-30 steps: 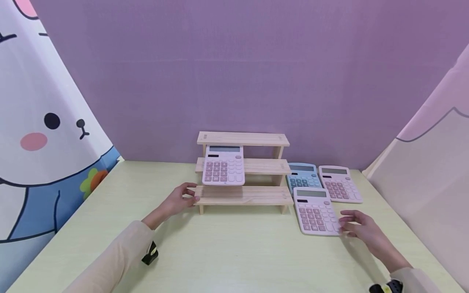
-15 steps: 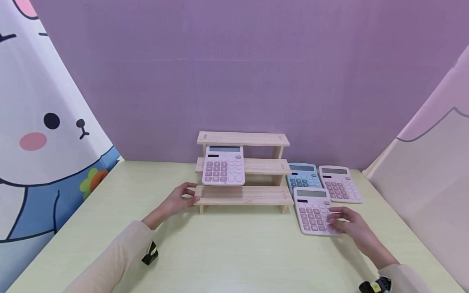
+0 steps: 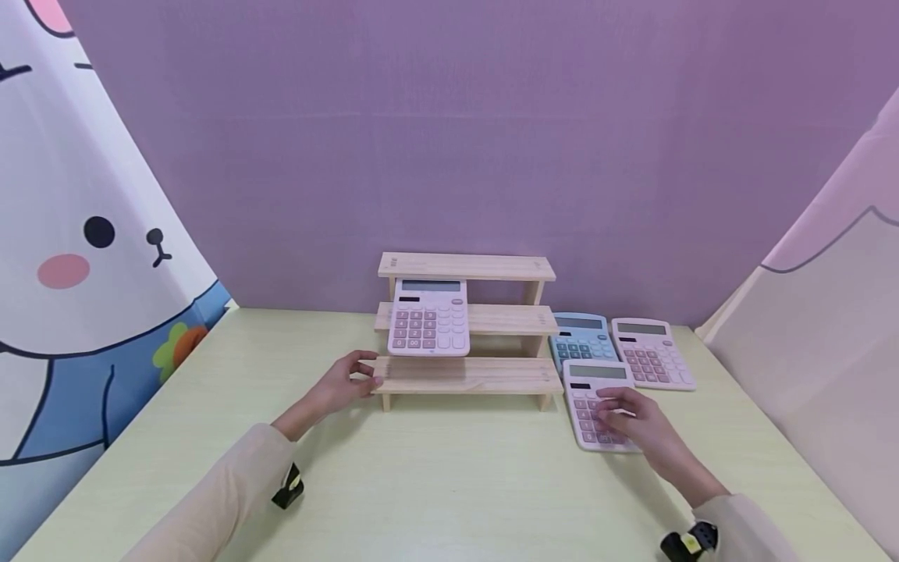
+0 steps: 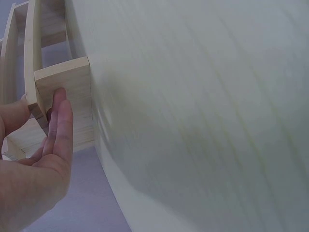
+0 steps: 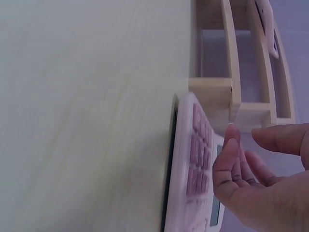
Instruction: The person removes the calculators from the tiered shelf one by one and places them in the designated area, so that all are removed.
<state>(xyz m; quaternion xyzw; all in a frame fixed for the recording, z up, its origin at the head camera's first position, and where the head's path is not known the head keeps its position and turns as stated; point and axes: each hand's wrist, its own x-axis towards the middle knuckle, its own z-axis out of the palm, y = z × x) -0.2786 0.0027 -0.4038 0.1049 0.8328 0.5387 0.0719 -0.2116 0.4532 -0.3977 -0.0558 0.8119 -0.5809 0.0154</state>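
A three-step wooden display shelf (image 3: 467, 375) stands at the back of the table. My left hand (image 3: 342, 385) grips the left end of its lowest step, thumb on top and fingers under the plank (image 4: 33, 72). One pink calculator (image 3: 428, 320) leans on the shelf's upper steps. To the right of the shelf, another pink calculator (image 3: 586, 406) lies face up on the table. Over its keys hovers my right hand (image 3: 642, 428), fingers bent and thumb apart, holding nothing. In the right wrist view the fingers (image 5: 227, 164) are above the calculator's keys (image 5: 198, 150).
Behind the calculator under my right hand lie a blue calculator (image 3: 580, 337) and a third pink one (image 3: 652, 353). A purple backdrop (image 3: 449, 156) rises behind the pale table (image 3: 421, 484). Printed cloths hang on the left (image 3: 105, 312) and right (image 3: 822, 351).
My right hand has moved left, from the right edge of the front pink calculator to above its keys. The left hand keeps its grip on the shelf.
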